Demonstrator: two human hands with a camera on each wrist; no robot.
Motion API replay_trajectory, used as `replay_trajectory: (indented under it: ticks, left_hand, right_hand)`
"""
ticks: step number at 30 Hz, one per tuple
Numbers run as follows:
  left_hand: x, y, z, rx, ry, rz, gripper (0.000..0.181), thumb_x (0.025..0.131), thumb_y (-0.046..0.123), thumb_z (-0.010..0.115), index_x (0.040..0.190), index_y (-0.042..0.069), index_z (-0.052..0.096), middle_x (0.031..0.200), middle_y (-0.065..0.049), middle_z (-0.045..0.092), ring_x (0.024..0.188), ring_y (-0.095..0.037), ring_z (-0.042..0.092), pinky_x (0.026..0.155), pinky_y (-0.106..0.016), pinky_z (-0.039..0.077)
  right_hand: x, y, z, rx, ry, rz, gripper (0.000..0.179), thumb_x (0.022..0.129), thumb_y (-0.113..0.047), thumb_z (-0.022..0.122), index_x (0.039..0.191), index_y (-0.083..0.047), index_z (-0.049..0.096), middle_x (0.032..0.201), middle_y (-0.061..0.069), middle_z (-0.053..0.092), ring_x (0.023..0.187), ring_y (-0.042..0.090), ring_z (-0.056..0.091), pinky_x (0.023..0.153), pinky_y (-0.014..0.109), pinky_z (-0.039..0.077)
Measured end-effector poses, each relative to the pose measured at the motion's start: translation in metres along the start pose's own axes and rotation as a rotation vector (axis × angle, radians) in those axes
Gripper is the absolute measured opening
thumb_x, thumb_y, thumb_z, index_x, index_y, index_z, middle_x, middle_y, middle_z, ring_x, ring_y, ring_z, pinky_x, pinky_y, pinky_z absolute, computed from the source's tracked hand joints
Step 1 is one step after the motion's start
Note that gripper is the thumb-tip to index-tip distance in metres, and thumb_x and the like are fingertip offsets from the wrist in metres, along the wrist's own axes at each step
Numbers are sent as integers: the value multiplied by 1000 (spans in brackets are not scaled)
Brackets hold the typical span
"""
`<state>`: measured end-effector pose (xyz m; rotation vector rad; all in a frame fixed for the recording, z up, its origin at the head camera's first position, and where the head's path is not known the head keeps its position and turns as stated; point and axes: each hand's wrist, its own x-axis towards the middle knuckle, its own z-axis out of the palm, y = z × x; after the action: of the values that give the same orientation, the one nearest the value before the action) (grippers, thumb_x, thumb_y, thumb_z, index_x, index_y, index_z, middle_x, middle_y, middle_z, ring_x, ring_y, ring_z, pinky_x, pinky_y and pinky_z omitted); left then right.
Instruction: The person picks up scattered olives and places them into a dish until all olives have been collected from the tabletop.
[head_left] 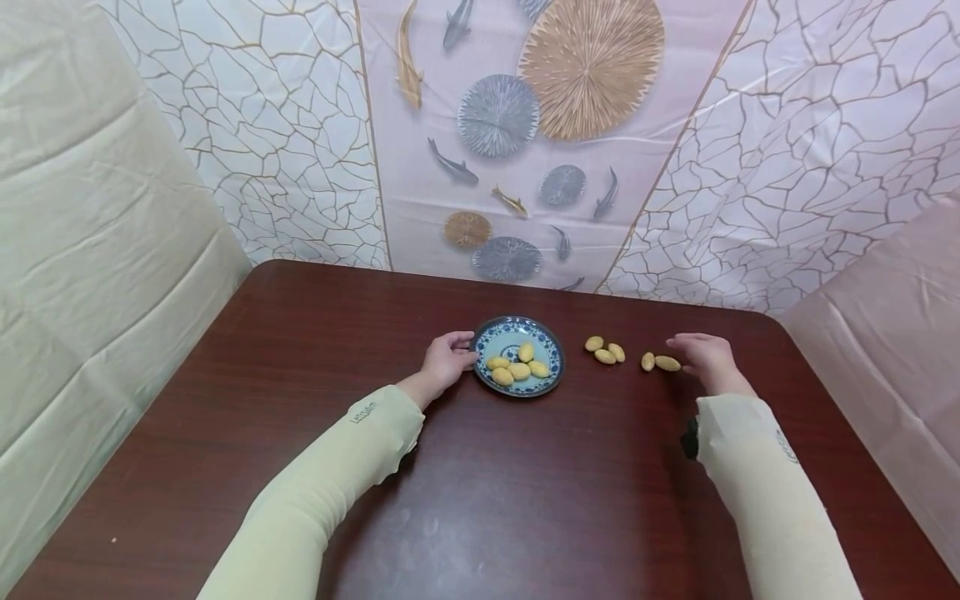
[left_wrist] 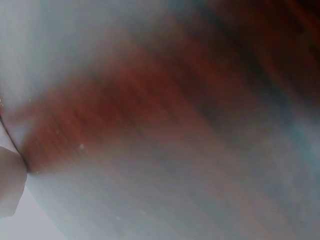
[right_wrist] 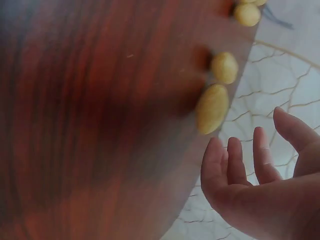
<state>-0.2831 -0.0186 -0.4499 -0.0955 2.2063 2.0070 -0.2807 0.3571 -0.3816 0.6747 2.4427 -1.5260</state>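
A round plate (head_left: 555, 354) with a blue floral rim stands near the middle of the table. Several small yellow ovals, like baby potatoes (head_left: 519, 372), lie in it. My left hand (head_left: 447, 360) touches the plate's left rim with fingers extended; in the left wrist view only a bit of the hand (left_wrist: 11, 182) shows at the edge. Over on the right, my right hand (head_left: 705, 357) is empty, its fingers loosely spread beside the nearest yellow oval (head_left: 667, 363). That oval (right_wrist: 212, 109) lies just past the fingertips in the right wrist view, touching or close to a second one (right_wrist: 225, 67).
Three more yellow ovals (head_left: 604, 356) form a loose group between the plate and the right-hand pair. The dark reddish-brown table (head_left: 480, 483) ends at a patterned cloth wall (head_left: 427, 217) behind. Plain pale cloth (head_left: 90, 250) hangs along the left side.
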Motion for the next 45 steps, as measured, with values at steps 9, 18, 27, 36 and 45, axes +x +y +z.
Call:
replay_trajectory:
  ticks: [9, 18, 27, 36, 45]
  left_hand:
    - [-1, 0, -1, 18, -1, -4, 44, 86, -6, 59, 129, -3, 52, 123, -24, 55, 110, -31, 57, 85, -33, 57]
    - [1, -2, 0, 22, 1, 0, 43, 86, -6, 59, 129, -4, 52, 122, -24, 55, 109, -32, 58, 84, -31, 57]
    - [-1, 0, 2, 37, 7, 14, 43, 85, -7, 59, 128, -5, 52, 120, -25, 56, 105, -30, 59, 81, -31, 58]
    - [-1, 0, 1, 34, 8, 11, 43, 86, -7, 59, 128, -4, 52, 121, -24, 56, 106, -30, 59, 82, -31, 58]
    - [2, -2, 0, 23, 4, 11, 43, 86, -7, 59, 128, -5, 52, 121, -24, 55, 108, -32, 59, 82, -31, 58]
  right_hand:
    - [10, 14, -1, -35, -80, 77, 58, 95, -19, 47, 146, -2, 27, 154, 16, 21, 125, 27, 35, 95, 28, 49]
    - [17, 21, 3, 12, -55, 127, 55, 91, -17, 56, 139, 5, 37, 124, 13, 45, 103, 20, 51, 79, 24, 57]
    - [12, 20, 0, 107, -64, 154, 54, 89, -12, 59, 133, 10, 38, 74, -6, 55, 61, 1, 59, 75, 27, 59]
    - [9, 20, -3, 53, -105, 170, 63, 91, -25, 58, 139, 5, 32, 137, 21, 41, 70, 1, 60, 107, 39, 41]
    - [9, 12, -5, 174, -154, 145, 27, 90, -20, 59, 112, -6, 50, 75, -10, 58, 71, 4, 61, 80, 24, 57]
